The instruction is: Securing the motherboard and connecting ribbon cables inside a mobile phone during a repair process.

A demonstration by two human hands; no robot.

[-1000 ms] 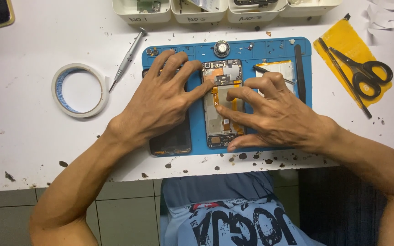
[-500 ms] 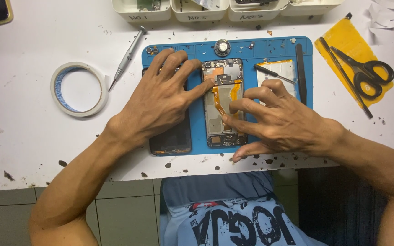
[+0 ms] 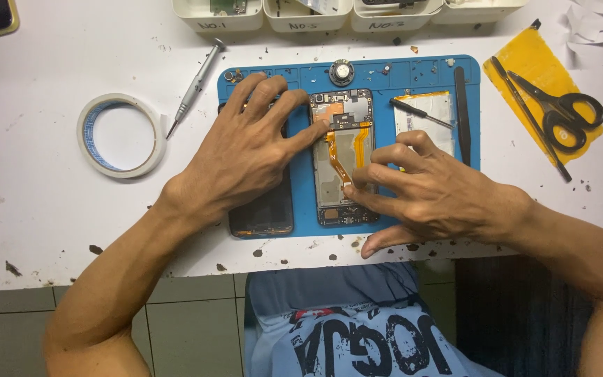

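An opened phone (image 3: 343,150) lies face down on a blue work mat (image 3: 385,73), its inner frame and orange flex cables (image 3: 340,157) exposed. My left hand (image 3: 246,157) rests flat beside it, partly over a dark back cover (image 3: 263,216), with the thumb pressing the phone's upper left edge. My right hand (image 3: 434,192) lies to the phone's right, fingertips touching the lower end of the orange flex cable. Neither hand grips anything.
On the mat lie a battery (image 3: 427,115) with a small tool across it and a black spudger (image 3: 462,112). A screwdriver (image 3: 193,87) and tape roll (image 3: 121,135) sit left. Scissors (image 3: 560,115) rest on a yellow sheet right. White trays (image 3: 308,14) line the far edge.
My right hand has slid down and rightward off the phone's middle, uncovering the orange flex cables. My left hand has stayed in place.
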